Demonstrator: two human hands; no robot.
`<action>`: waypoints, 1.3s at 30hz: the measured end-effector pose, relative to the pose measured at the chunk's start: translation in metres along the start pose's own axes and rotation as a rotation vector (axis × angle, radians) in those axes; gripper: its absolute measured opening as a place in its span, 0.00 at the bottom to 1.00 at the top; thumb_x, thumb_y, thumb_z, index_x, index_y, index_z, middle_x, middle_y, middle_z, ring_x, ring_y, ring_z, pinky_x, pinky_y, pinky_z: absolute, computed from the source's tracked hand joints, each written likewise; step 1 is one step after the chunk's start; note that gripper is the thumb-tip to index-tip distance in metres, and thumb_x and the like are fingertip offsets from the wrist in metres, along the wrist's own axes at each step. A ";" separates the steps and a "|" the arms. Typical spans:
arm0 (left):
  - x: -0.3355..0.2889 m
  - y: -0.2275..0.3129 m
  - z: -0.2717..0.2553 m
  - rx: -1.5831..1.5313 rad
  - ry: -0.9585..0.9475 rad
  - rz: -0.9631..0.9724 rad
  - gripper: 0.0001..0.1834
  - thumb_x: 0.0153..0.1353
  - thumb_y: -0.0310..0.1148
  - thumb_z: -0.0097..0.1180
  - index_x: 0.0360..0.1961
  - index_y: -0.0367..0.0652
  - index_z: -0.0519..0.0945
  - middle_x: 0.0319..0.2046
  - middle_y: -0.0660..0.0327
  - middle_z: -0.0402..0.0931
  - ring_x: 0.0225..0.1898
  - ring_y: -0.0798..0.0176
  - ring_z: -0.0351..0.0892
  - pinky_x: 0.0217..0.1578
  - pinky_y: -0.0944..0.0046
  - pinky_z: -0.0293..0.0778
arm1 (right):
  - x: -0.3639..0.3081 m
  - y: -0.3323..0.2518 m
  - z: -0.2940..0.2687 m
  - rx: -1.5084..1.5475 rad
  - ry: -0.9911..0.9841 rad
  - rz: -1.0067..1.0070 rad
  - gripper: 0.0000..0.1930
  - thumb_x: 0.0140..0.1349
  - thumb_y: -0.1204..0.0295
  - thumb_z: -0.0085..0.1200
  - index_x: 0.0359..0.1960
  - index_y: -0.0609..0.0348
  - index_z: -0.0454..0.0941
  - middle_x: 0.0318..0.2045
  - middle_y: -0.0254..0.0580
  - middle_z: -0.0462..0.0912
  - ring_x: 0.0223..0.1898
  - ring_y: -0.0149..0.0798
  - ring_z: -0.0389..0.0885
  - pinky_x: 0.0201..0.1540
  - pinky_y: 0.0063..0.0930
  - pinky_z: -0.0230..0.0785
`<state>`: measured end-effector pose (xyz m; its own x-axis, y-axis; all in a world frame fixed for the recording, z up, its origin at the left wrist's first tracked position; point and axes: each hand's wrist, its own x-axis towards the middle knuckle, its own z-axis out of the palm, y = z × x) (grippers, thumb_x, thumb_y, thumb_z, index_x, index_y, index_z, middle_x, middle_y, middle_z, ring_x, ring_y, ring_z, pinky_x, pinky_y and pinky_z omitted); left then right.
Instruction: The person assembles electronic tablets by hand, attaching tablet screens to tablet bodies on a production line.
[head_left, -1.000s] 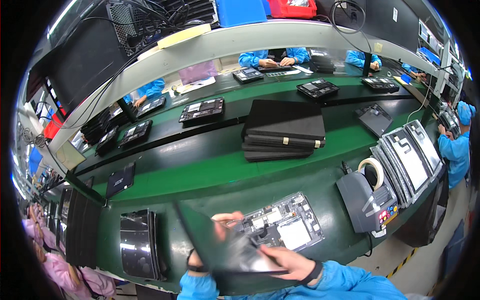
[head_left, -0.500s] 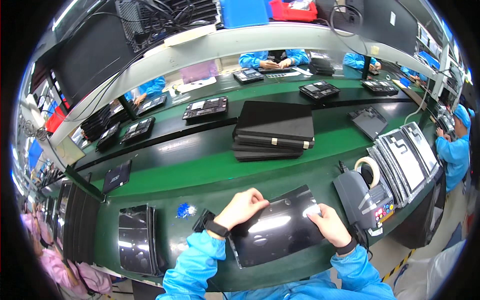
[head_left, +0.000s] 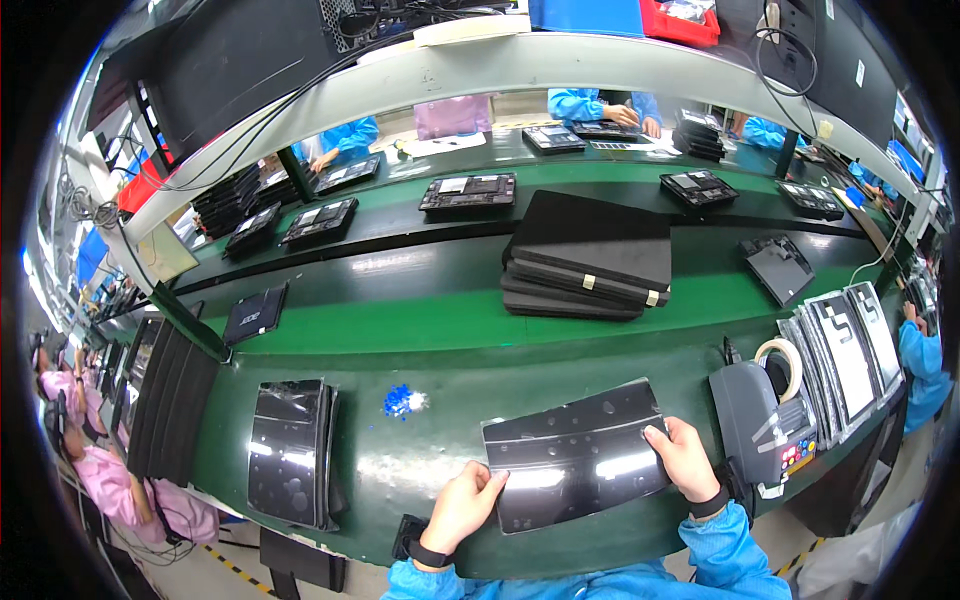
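A glossy black screen panel (head_left: 580, 440) is held between my two hands over the green bench, slightly tilted, with light streaks and spots on its face. My left hand (head_left: 462, 505) pinches its near left edge between thumb and fingers. At the right edge, my right hand (head_left: 687, 460) grips it, thumb on top and fingers underneath. To the left lies a stack of similar glossy black panels (head_left: 288, 450). Small blue scraps (head_left: 400, 400) sit in a heap beyond my left hand. The panel's underside is hidden.
A grey tape dispenser (head_left: 742, 410) with a roll stands right of my right hand, beside silver-wrapped flat packs (head_left: 850, 345). Black foam sheets (head_left: 590, 235) are stacked ahead. Opened electronic units (head_left: 467, 192) line the far strip. Across the bench, a co-worker's hands (head_left: 625, 116) show.
My left hand has moved from the panel's far edge to its left edge. The panel has swung nearly level between both hands, and the whole view has shifted.
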<state>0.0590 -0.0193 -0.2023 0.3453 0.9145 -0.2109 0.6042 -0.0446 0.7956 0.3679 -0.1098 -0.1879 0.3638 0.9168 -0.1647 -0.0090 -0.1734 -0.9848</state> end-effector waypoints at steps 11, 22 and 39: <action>0.012 -0.023 0.000 -0.014 -0.069 0.027 0.18 0.59 0.45 0.56 0.27 0.38 0.72 0.17 0.56 0.72 0.21 0.56 0.74 0.24 0.58 0.68 | 0.004 0.000 0.018 -0.958 0.369 -0.370 0.16 0.52 0.66 0.61 0.37 0.66 0.75 0.33 0.49 0.72 0.38 0.50 0.71 0.40 0.39 0.65; -0.023 0.041 -0.024 -0.180 0.059 0.123 0.15 0.56 0.36 0.62 0.24 0.39 0.71 0.15 0.65 0.67 0.17 0.73 0.63 0.20 0.69 0.63 | -0.013 -0.030 0.020 0.291 0.260 -0.167 0.08 0.61 0.75 0.53 0.39 0.58 0.67 0.29 0.30 0.71 0.29 0.25 0.70 0.29 0.18 0.64; 0.016 0.053 0.005 -0.533 0.276 0.614 0.19 0.54 0.17 0.59 0.46 0.39 0.71 0.39 0.56 0.75 0.42 0.64 0.75 0.46 0.66 0.72 | -0.010 -0.022 0.000 -0.047 0.470 -0.546 0.14 0.54 0.75 0.59 0.41 0.63 0.70 0.34 0.38 0.77 0.38 0.35 0.75 0.45 0.28 0.67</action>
<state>0.1006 -0.0087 -0.1662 0.2721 0.8582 0.4353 -0.0752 -0.4321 0.8987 0.3640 -0.1153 -0.1641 0.6673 0.6273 0.4014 0.3245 0.2402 -0.9149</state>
